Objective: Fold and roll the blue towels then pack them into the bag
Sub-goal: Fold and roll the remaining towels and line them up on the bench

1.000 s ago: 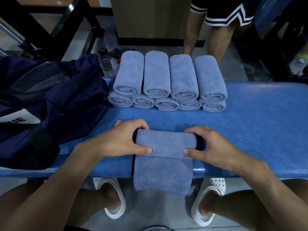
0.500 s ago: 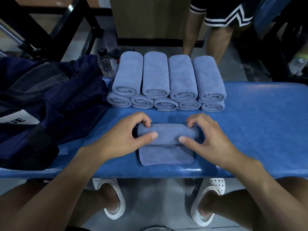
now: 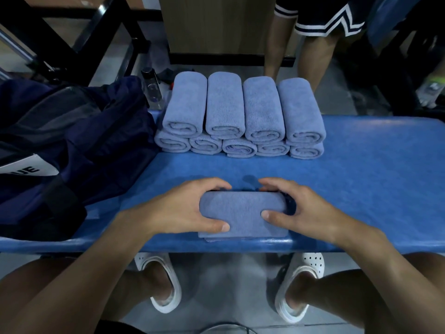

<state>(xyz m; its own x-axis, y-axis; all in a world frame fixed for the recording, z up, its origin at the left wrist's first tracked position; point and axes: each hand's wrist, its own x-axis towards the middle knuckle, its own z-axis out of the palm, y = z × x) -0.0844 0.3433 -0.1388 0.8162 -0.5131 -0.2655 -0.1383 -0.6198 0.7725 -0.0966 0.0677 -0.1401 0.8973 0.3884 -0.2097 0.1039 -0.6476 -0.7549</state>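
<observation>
Blue padded tabletop (image 3: pixel 375 179) spanning L to R, glare streak along near edge. Smooth grey floor (image 3: pixel 224 285) below & beyond, w/ dull reflections. Black metal frame (image 3: pixel 72 32) w/ diagonal braces at back L. Light-brown wooden panel (image 3: pixel 216 25) at back centre, black strip (image 3: pixel 216 59) along its base. Clear bottle (image 3: pixel 151 90) w/ black cap just beyond tabletop's far edge, L side. Second person (image 3: pixel 315 59) standing beyond tabletop at back R: bare legs, dark shorts w/ white stripes. Dim, cool light; far R corner dark & blurry.
</observation>
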